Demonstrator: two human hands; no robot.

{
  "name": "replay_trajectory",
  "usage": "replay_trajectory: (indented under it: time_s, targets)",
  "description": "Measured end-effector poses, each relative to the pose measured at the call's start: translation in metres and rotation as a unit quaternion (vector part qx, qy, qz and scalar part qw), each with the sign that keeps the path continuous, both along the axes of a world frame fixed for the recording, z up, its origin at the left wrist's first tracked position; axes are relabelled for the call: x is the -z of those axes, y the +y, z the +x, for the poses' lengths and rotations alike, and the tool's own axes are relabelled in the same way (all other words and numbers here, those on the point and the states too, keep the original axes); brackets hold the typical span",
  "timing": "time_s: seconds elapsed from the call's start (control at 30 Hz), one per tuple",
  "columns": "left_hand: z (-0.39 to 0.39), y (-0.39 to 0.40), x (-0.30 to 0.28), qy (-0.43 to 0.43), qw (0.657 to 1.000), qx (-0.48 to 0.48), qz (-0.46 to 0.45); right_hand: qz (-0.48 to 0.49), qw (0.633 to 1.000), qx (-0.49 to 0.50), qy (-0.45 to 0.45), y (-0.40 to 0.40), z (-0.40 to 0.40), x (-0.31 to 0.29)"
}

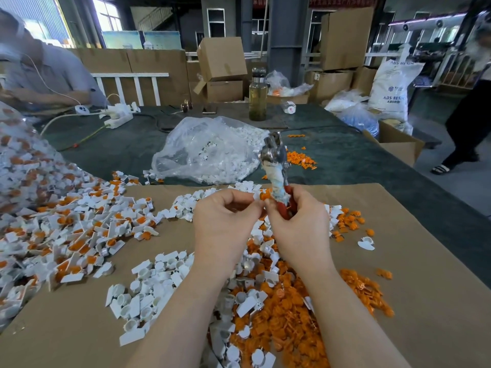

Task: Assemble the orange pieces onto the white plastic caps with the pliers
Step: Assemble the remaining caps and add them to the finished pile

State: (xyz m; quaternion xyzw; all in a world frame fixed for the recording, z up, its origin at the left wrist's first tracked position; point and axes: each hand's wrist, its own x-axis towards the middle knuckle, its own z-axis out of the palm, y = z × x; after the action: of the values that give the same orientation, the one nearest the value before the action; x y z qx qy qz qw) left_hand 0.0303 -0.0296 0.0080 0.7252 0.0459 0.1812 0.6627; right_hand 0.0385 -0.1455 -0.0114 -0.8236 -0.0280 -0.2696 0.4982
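Note:
My right hand (297, 224) grips the red handles of the pliers (276, 166), whose metal jaws point up and away from me. My left hand (225, 219) pinches a small white cap with an orange piece (261, 195) right beside the plier handles. Both hands hover above a cardboard sheet (425, 288). Loose orange pieces (287, 314) lie heaped under my forearms, mixed with white caps (148, 296). A big pile of caps fitted with orange pieces (66, 235) spreads over the left side.
A clear bag of white caps (207, 152) lies on the dark cloth behind the cardboard, with more orange pieces (300, 158) to its right. A glass bottle (257, 96), a power strip (118, 120) and boxes stand farther back. One person sits far left, another stands at right.

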Motion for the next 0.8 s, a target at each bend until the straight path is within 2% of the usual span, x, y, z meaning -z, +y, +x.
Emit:
replay_trajectory:
  time_s: [0.2,0.53,0.63,0.7,0.8]
  targets:
    - [-0.001,-0.002,-0.002,-0.029,0.997,-0.007,0.068,0.009,1.000,-0.009,0.005,-0.001,0.000,-0.001]
    - [0.004,-0.001,0.005,-0.006,0.996,-0.036,0.084,-0.050,0.996,-0.060,0.036,-0.005,0.004,-0.002]
    - [0.006,0.005,0.007,0.010,0.995,-0.034,0.092,-0.058,0.989,-0.108,0.079,-0.008,0.004,-0.004]
    - [0.006,0.010,0.007,0.020,0.997,-0.021,0.065,-0.017,0.979,-0.159,0.125,-0.013,0.002,-0.006]
    - [0.007,0.014,0.005,0.014,0.999,0.008,-0.036,0.019,0.955,-0.221,0.198,-0.024,0.000,-0.010]
